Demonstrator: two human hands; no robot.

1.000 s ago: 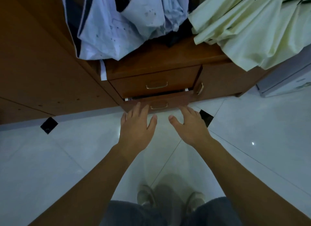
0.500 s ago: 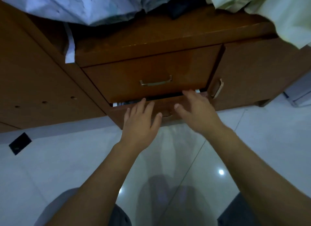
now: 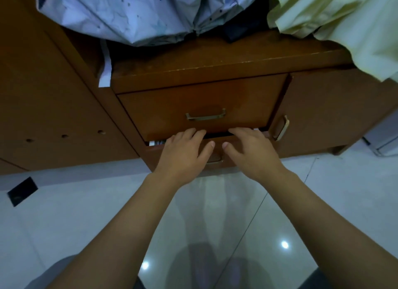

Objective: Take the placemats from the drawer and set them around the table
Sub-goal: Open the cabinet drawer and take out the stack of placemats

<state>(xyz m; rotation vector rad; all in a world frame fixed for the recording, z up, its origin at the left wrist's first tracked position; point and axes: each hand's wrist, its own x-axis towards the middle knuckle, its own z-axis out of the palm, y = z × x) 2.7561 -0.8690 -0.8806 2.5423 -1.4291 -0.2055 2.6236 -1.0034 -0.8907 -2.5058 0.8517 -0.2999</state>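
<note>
Left hand and right hand, fingers spread, empty, rest on lower drawer lip; placemats probably just behind.

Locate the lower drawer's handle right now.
Head view, centre: the lower drawer's handle peeks out low between the left hand and right hand, directly beneath the upper drawer's brass handle.

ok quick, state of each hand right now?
Left hand: open, fingertips hooked over the lower drawer front's top edge, holding nothing.
Right hand: open, same edge, holding nothing.
</note>
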